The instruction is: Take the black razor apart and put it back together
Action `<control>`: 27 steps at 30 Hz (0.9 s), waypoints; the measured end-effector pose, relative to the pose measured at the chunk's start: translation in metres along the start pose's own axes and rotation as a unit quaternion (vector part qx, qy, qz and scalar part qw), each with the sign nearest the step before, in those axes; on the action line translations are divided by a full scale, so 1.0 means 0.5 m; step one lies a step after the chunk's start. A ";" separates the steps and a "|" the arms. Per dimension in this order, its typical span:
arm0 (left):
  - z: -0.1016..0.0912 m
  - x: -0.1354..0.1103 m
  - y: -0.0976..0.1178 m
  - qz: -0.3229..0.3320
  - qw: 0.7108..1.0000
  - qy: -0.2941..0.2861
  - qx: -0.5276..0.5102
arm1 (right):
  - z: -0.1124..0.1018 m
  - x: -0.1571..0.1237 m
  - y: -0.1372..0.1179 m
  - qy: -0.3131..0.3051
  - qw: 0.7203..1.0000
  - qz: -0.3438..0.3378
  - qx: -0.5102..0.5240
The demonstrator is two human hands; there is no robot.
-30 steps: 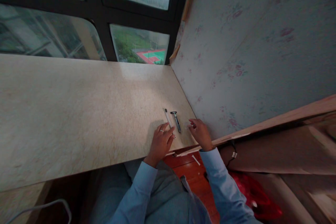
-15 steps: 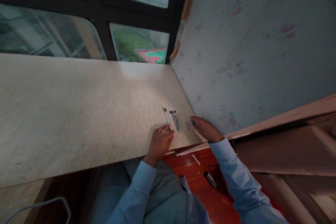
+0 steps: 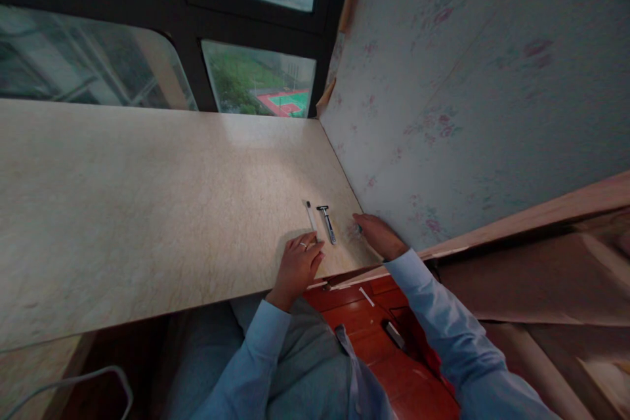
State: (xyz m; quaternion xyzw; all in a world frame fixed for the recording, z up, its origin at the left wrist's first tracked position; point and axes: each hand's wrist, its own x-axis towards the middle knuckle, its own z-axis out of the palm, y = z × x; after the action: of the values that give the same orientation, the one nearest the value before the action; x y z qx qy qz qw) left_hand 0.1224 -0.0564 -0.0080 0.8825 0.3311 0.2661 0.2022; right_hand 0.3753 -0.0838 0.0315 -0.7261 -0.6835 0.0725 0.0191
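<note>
My left hand, with a ring on one finger, lies palm down near the counter's front edge, its fingers stretched out. Its fingertips rest at the lower end of a toothbrush with a white handle and dark bristles. Just right of the toothbrush lies a safety razor, dark and silver, its head toward the window. Beside the wall, my right hand is closed around a small item, partly dark greenish and perhaps clear; most of it is hidden by the fingers.
The beige counter runs left along the dark-framed window. A flower-papered wall bounds its right side. Below is a reddish floor with a dark-and-grey object on it. A pale cable loops at lower left.
The view has shifted slightly. My right hand has turned a little, and less of the dark green on its small item shows. My left hand, toothbrush and razor stay in place.
</note>
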 end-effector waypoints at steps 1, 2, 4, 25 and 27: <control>0.000 0.000 0.000 -0.001 1.000 -0.002 0.002 | 0.000 0.000 -0.001 -0.001 1.000 0.004 -0.003; 0.000 0.000 0.000 -0.002 1.000 -0.003 0.003 | -0.001 0.000 -0.001 -0.003 1.000 0.007 -0.005; 0.000 0.000 0.000 -0.004 1.000 -0.002 0.002 | -0.004 -0.003 -0.002 -0.005 1.000 0.011 -0.010; 0.001 -0.001 -0.002 0.002 1.000 0.014 -0.018 | 0.007 -0.067 -0.107 0.105 0.967 0.227 0.045; 0.001 -0.001 -0.002 0.004 1.000 0.014 -0.016 | 0.007 -0.066 -0.116 0.105 0.966 0.234 0.039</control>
State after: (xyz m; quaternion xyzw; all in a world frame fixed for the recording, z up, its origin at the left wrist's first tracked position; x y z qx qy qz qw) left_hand 0.1218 -0.0560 -0.0091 0.8765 0.3258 0.2849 0.2109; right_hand 0.3157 -0.1134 0.0381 -0.8680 -0.4855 0.0248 0.1011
